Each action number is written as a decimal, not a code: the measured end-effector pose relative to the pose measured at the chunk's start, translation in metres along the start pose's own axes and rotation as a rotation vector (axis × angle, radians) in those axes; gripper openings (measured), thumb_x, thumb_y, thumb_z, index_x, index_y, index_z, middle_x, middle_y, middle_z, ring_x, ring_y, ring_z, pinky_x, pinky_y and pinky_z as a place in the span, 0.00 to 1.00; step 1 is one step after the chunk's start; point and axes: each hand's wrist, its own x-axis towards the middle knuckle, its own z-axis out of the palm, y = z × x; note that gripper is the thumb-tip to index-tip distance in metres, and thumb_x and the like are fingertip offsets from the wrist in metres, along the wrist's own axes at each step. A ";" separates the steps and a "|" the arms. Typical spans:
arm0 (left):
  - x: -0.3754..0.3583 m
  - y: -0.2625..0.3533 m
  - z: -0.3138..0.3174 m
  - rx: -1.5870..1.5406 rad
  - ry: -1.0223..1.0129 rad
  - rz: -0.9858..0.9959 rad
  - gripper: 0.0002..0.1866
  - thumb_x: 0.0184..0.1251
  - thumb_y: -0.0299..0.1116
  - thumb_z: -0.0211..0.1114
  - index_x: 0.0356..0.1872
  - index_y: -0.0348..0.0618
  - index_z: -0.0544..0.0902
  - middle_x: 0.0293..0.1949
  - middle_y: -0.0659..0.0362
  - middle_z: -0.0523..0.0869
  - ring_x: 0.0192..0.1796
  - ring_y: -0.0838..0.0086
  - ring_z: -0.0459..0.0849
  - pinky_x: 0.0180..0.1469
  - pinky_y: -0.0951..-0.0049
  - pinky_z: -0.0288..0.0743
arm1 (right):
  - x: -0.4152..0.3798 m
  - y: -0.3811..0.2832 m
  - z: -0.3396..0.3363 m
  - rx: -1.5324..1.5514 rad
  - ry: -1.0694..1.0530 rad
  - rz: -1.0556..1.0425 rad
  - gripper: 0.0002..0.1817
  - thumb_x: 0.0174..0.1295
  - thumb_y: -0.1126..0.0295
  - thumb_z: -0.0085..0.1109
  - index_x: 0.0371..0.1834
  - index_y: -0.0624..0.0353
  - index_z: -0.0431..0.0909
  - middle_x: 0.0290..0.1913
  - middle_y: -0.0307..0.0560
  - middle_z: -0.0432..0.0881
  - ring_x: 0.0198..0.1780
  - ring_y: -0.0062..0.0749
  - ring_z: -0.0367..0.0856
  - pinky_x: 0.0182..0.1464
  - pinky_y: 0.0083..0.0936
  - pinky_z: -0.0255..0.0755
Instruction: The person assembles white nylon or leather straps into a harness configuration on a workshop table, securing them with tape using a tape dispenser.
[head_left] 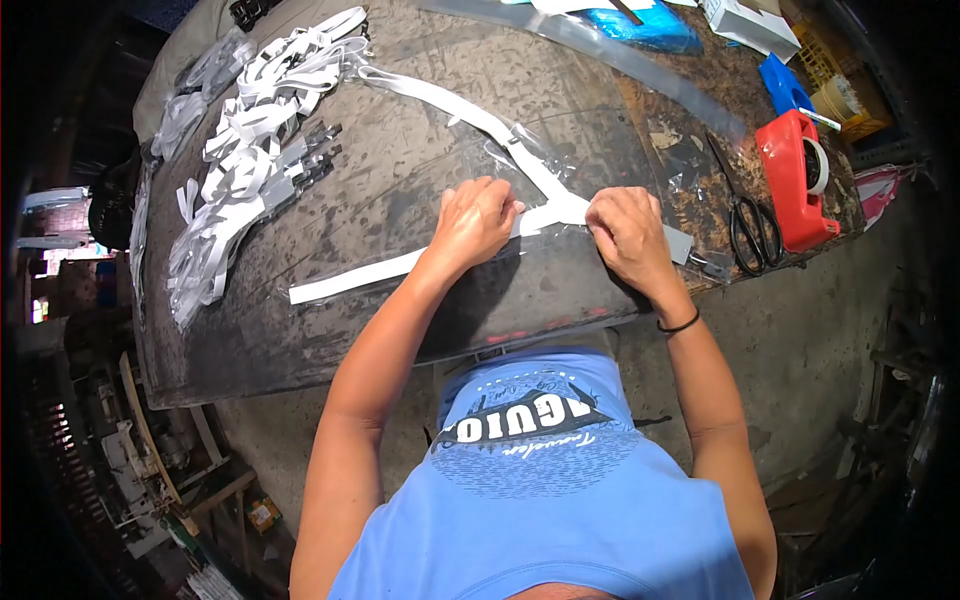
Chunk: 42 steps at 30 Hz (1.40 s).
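A white flat strap (360, 276) lies across the dark tabletop, with a second length running up and away from a join between my hands. My left hand (470, 222) is closed, its fingertips pinching the strap just left of the join. On the right of the join, my right hand (630, 238) has its fingers curled down onto the strap. A grey flat piece (678, 245) with a dark clip-like end sticks out past my right hand. Clear plastic film (530, 150) surrounds part of the upper length.
Bundled white straps (245, 170) with dark buckles and plastic wrap are heaped on the left. Black scissors (755, 232) and a red tape dispenser (790, 185) are at the right edge. A blue package (645, 30) sits at the back of the worn table (400, 130).
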 end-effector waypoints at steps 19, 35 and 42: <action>-0.120 -0.132 -0.064 0.311 0.377 -0.209 0.18 0.69 0.45 0.62 0.52 0.45 0.82 0.53 0.53 0.83 0.57 0.56 0.79 0.57 0.54 0.71 | -0.003 -0.002 0.001 -0.091 -0.081 -0.041 0.20 0.48 0.77 0.62 0.47 0.48 0.83 0.46 0.41 0.77 0.53 0.41 0.73 0.59 0.39 0.63; -0.276 -0.205 -0.144 0.512 0.161 -0.490 0.14 0.71 0.44 0.57 0.38 0.45 0.84 0.40 0.52 0.82 0.47 0.55 0.79 0.51 0.56 0.71 | -0.003 0.005 0.005 -0.102 -0.093 -0.090 0.20 0.48 0.77 0.59 0.47 0.53 0.84 0.47 0.48 0.79 0.52 0.45 0.75 0.55 0.41 0.65; -0.246 -0.205 -0.151 0.522 0.483 -0.274 0.16 0.76 0.33 0.53 0.50 0.30 0.82 0.57 0.44 0.81 0.61 0.53 0.76 0.67 0.58 0.66 | -0.015 0.020 0.029 -0.061 0.138 -0.136 0.11 0.47 0.66 0.61 0.36 0.54 0.82 0.45 0.44 0.81 0.51 0.43 0.77 0.52 0.43 0.66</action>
